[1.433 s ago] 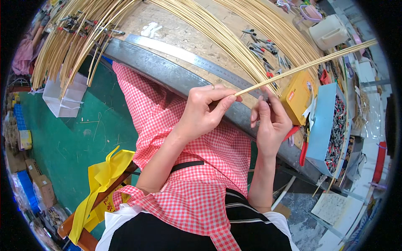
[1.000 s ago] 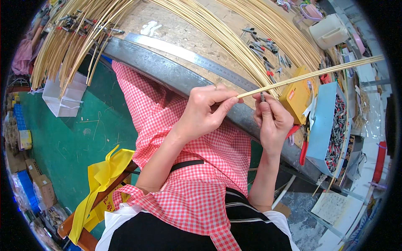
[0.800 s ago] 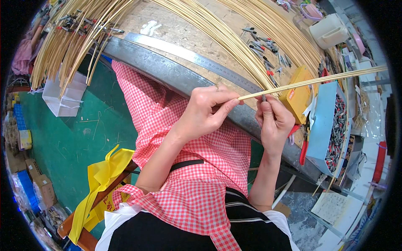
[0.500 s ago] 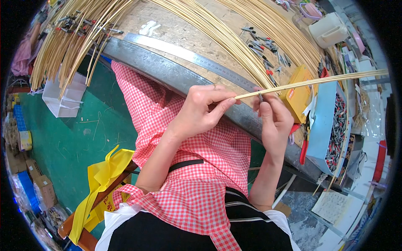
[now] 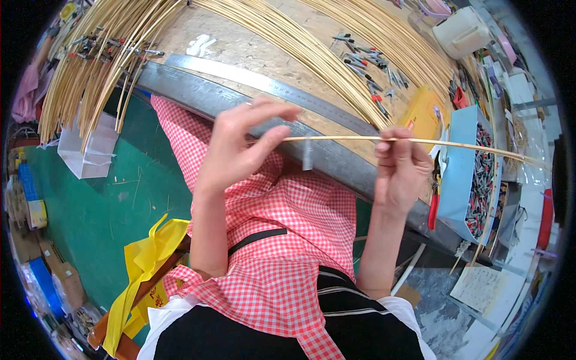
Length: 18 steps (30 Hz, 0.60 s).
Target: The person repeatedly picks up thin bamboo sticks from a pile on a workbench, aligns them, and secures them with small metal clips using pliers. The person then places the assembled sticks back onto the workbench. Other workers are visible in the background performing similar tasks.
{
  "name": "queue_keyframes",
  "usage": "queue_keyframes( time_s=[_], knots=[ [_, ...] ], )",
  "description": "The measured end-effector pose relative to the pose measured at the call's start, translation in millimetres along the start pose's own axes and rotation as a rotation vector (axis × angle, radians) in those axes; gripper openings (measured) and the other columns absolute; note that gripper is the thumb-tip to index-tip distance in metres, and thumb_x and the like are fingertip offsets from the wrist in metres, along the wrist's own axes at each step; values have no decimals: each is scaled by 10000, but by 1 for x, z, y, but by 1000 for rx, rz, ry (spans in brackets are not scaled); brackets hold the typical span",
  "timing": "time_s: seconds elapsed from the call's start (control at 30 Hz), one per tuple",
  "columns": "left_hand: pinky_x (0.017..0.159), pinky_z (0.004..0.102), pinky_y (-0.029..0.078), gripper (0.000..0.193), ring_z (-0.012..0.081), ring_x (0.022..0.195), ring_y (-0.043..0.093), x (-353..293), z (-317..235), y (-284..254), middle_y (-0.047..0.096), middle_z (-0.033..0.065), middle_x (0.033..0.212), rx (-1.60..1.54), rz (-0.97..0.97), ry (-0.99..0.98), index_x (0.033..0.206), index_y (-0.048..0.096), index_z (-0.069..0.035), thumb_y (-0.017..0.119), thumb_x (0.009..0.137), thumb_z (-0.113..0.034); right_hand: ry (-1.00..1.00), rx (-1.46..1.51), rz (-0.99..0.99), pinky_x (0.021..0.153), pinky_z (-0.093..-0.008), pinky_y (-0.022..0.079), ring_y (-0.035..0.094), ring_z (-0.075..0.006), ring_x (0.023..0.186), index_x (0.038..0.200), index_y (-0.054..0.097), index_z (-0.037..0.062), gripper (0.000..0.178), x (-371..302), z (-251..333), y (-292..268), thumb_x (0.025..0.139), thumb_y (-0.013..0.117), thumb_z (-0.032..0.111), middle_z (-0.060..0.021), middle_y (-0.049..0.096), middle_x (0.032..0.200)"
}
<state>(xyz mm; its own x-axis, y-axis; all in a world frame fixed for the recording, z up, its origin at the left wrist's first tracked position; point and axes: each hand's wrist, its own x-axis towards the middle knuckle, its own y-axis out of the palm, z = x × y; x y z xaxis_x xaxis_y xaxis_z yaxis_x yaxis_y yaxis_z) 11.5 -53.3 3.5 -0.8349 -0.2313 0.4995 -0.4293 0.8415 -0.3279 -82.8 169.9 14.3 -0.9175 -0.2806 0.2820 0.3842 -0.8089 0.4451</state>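
Observation:
A thin, pale bamboo strip [image 5: 348, 138] runs sideways in front of me, just above the bench's near edge. My right hand [image 5: 403, 165] pinches it between thumb and fingers, and its far end reaches out over the blue box to the right. Around the strip's left end, my left hand [image 5: 243, 141] has thumb and forefinger spread apart, not gripping it. Between the hands, a small blurred grey piece [image 5: 308, 155] hangs below the strip; its kind is unclear. Behind lies a long steel ruler [image 5: 258, 82] along the bench.
Bundles of bamboo strips [image 5: 288, 42] cover the bench, others with clips [image 5: 105, 48] overhang its left end. Loose clips [image 5: 366, 63] lie near a yellow box [image 5: 423, 117]. A blue box [image 5: 459, 174] holds many clips; red-handled pliers [image 5: 434, 204] hang beside it.
My left hand has opened and moved left off the strip's end. My right hand has shifted slightly and now pinches the strip, which has tilted so its right end is lower.

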Motion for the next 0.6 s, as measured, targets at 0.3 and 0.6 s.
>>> queue_keyframes(
  time_s=[0.3, 0.6],
  knots=[
    [684, 321, 519, 269, 229, 793, 662, -3, -57, 10, 667, 101, 838, 194, -72, 227, 948, 709, -14, 737, 683, -47, 105, -227, 176, 712, -256, 513, 626, -111, 797, 928, 681, -50, 101, -47, -34, 66, 833, 646, -53, -68, 688, 863],
    [565, 312, 497, 176, 223, 653, 646, -10, -49, 15, 650, 70, 732, 212, -105, 273, 820, 702, -35, 756, 654, -57, 62, -435, 429, 681, -261, 517, 640, -141, 791, 937, 671, -36, 141, -32, -19, 49, 814, 629, -92, -93, 673, 915]
  ],
)
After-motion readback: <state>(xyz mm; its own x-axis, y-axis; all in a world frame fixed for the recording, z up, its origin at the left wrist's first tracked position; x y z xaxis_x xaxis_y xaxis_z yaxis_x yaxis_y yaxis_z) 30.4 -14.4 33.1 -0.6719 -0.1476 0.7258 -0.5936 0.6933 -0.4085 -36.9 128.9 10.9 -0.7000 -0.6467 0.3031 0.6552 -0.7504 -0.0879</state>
